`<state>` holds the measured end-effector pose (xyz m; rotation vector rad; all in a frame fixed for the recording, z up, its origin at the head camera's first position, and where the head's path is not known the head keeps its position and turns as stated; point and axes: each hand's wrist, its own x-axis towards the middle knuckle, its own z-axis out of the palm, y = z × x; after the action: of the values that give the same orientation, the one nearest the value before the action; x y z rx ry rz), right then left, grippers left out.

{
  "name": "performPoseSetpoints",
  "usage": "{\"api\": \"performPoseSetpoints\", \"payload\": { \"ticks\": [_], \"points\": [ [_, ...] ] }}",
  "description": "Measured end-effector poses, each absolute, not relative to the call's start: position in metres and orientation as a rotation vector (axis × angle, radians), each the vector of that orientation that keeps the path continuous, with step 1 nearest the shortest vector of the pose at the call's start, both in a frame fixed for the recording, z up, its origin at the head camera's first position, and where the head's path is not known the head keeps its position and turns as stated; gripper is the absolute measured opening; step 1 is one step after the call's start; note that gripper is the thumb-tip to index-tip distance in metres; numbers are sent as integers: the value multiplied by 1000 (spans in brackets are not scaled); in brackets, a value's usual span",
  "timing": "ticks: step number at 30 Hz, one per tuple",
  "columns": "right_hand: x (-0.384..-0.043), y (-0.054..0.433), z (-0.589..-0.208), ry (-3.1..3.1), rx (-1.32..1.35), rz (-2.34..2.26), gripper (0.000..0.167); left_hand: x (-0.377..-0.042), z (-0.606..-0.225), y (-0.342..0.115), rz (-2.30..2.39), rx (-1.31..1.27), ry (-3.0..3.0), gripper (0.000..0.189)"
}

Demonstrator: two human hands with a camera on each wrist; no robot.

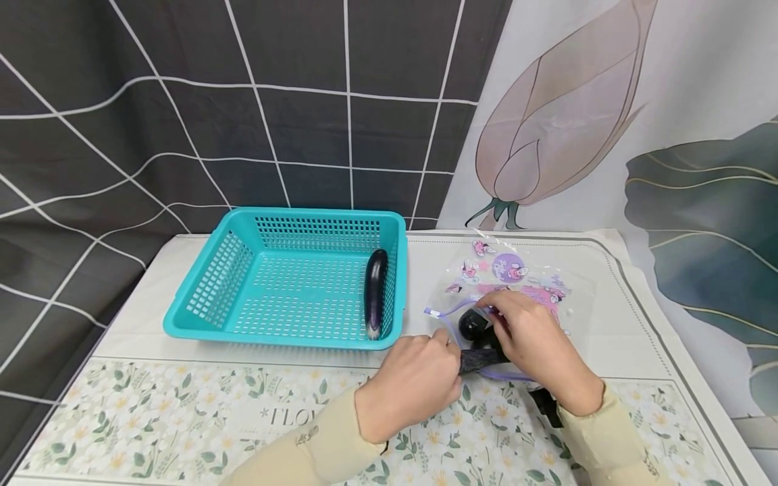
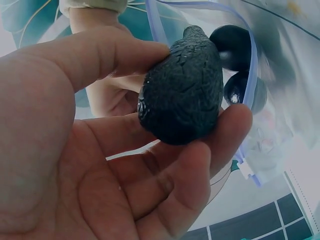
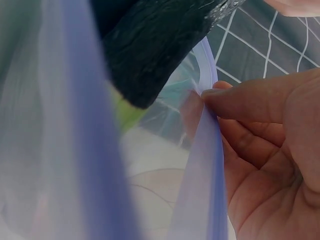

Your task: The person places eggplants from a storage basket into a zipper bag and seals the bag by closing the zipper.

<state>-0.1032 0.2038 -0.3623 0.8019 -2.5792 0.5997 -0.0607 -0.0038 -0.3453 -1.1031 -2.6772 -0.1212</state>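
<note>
My left hand [image 1: 413,385] grips a long, dark, wrinkled vegetable [image 2: 182,90] with thumb and fingers around its near end. The vegetable's other end reaches into the mouth of a clear zip bag [image 1: 464,277], printed with pink and purple cartoons and edged in purple. My right hand [image 1: 535,337] pinches the bag's purple rim [image 3: 212,107] between thumb and finger, and the mouth gapes. Glossy black rounded things [image 2: 237,47] lie inside the bag. Through the mouth, a yellow-green thing [image 3: 127,111] shows beside the vegetable's lower end.
Left of the bag stands a turquoise plastic basket [image 1: 286,341] with an eggplant [image 1: 375,290] along its right side. A flowered, white-bordered cloth [image 1: 200,418] covers the table. Dark grid-patterned fabric [image 1: 304,128] and a flower-printed curtain [image 1: 583,223] hang behind.
</note>
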Motion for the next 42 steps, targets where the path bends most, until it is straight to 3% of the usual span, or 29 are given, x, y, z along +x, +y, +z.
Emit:
{"api": "performPoseSetpoints", "payload": {
  "ticks": [31,42],
  "points": [
    [-103,204,-361,-2609,805,635,20,-67,-361,12,-175,-1121,-2685,29],
    [-103,204,-359,-2612,805,634,20,-68,-363,14,-286,-1140,-2689,22]
  ]
}}
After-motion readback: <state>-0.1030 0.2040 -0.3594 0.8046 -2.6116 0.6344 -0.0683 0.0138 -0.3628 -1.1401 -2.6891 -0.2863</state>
